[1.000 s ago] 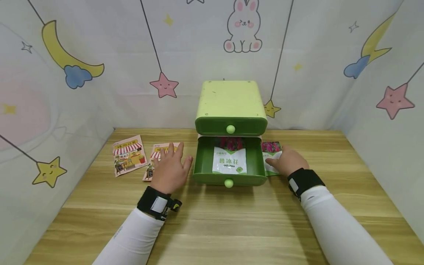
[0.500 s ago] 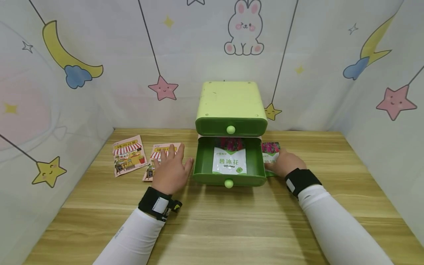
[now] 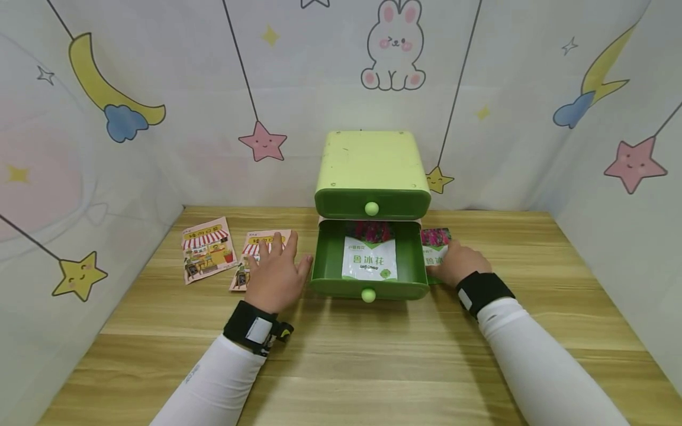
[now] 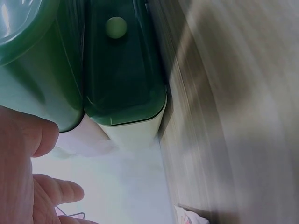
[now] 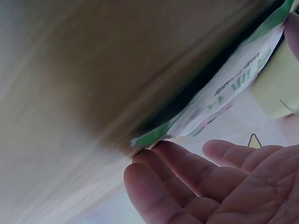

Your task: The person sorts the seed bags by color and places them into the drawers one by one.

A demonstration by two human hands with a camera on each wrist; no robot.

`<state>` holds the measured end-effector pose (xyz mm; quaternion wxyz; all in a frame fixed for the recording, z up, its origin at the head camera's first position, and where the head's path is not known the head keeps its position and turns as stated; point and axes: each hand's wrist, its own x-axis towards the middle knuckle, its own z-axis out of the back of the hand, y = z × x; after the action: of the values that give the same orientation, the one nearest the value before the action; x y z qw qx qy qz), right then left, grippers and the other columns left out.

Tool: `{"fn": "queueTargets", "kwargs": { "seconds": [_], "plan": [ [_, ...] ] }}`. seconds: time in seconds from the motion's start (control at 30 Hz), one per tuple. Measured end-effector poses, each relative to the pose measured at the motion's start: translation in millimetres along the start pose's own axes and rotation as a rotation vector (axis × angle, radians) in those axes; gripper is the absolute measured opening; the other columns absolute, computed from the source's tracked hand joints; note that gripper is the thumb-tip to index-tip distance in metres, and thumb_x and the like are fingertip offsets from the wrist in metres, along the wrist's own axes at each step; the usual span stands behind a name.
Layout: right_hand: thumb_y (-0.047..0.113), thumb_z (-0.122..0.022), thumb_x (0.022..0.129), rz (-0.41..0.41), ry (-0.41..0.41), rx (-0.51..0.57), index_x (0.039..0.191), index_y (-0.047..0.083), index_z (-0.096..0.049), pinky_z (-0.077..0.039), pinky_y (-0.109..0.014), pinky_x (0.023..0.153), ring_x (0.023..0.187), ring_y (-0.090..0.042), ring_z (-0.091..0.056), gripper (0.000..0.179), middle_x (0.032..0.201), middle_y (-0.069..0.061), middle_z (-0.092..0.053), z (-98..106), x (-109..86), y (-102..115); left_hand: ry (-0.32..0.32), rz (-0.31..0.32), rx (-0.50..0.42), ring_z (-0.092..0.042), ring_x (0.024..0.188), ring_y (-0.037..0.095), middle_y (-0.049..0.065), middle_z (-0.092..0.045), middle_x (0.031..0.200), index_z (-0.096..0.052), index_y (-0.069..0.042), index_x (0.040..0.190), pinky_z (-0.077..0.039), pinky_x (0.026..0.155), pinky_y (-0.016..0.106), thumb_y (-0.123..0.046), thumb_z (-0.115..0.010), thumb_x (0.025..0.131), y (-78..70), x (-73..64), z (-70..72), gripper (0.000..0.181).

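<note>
Cabinet (image 3: 373,158), pale yellow and green, stands near the back of the worktop (image 3: 367,367), its upper drawer (image 3: 343,205) closed and its lower drawer (image 3: 330,289) pulled out. In the lower drawer lies the inner packet (image 3: 369,258), white and green with reddish flowers at its top. The outer packet (image 3: 434,253), of matching print, is on the worktop just right of the lower drawer. The right grip (image 3: 463,264) is at this packet, covering part of it; the right wrist view shows fingertips touching its edge near a green corner and the thumb by the other end, but I cannot tell whether it pinches. The left grip (image 3: 276,280) is spread, fingers over the nearer pink packet (image 3: 253,241), thumb just beside the lower drawer; whether the fingertips touch that packet I cannot tell. The farther pink packet (image 3: 209,251) lies to its left, slightly askew. Both wrists wear black straps (image 3: 483,292) above white sleeves (image 3: 538,352). Behind is a white backdrop (image 3: 325,71) with a printed rabbit (image 3: 393,62)
</note>
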<state>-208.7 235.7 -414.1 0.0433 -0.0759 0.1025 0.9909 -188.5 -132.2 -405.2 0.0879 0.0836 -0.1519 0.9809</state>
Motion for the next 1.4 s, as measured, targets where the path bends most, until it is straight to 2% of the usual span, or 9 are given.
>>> {"fn": "queueTargets", "kwargs": {
  "seconds": [0.17,0.4,0.67,0.87,1.1,1.4],
  "plan": [
    [0.055,-0.068,0.075,0.007,-0.019,0.019,0.117,-0.013,-0.043,-0.049,-0.046,0.058,0.064,-0.030,-0.053,0.084,0.084,-0.022,-0.060,-0.2,-0.7,0.6,0.006,0.003,0.004,-0.008,0.129,0.051,0.026,-0.020,0.149,-0.026,-0.012,0.149,-0.012,0.097,0.075,-0.053,-0.032,0.098,-0.4,0.3,0.1,0.065],
    [0.056,-0.070,0.073,0.015,-0.030,0.026,0.115,-0.014,-0.043,-0.049,-0.048,0.065,0.069,-0.032,-0.054,0.086,0.086,-0.024,-0.058,-2.6,1.1,-2.0,0.009,0.001,0.011,-0.009,0.128,0.052,0.026,-0.020,0.149,-0.026,-0.013,0.149,-0.013,0.097,0.075,-0.050,-0.036,0.099,-0.2,0.9,-2.4,0.064],
    [0.059,-0.072,0.069,-0.006,-0.074,0.038,0.116,-0.016,-0.043,-0.044,-0.053,0.080,0.091,-0.042,-0.048,0.093,0.098,-0.031,-0.054,-6.5,2.7,-7.9,0.000,-0.002,0.011,-0.011,0.128,0.053,0.027,-0.022,0.148,-0.028,-0.011,0.148,-0.012,0.096,0.076,-0.048,-0.039,0.098,-0.3,0.5,-2.9,0.063],
    [0.047,-0.079,0.066,-0.034,-0.142,0.115,0.104,-0.009,-0.052,-0.043,-0.050,0.073,0.082,-0.037,-0.047,0.073,0.088,-0.024,-0.055,-7.7,4.4,-10.4,0.002,0.002,0.021,-0.011,0.128,0.052,0.026,-0.021,0.148,-0.027,-0.012,0.148,-0.013,0.097,0.075,-0.049,-0.038,0.098,-0.5,0.7,-3.3,0.063],
    [0.038,-0.082,0.067,-0.060,-0.182,0.168,0.114,-0.013,-0.043,-0.043,-0.054,0.077,0.090,-0.042,-0.046,0.079,0.097,-0.029,-0.051,-8.0,3.0,-11.3,0.003,-0.002,0.019,-0.011,0.129,0.050,0.025,-0.020,0.149,-0.028,-0.012,0.148,-0.014,0.097,0.075,-0.049,-0.037,0.098,-0.7,1.1,-3.5,0.063],
    [0.024,-0.080,0.070,-0.043,-0.248,0.183,0.113,-0.014,-0.041,-0.047,-0.055,0.074,0.085,-0.044,-0.051,0.069,0.094,-0.030,-0.051,-7.1,2.8,-11.0,0.002,-0.001,0.016,-0.010,0.130,0.049,0.025,-0.021,0.149,-0.027,-0.012,0.148,-0.014,0.097,0.075,-0.049,-0.037,0.098,-0.5,1.8,-4.3,0.063]
  ]
}}
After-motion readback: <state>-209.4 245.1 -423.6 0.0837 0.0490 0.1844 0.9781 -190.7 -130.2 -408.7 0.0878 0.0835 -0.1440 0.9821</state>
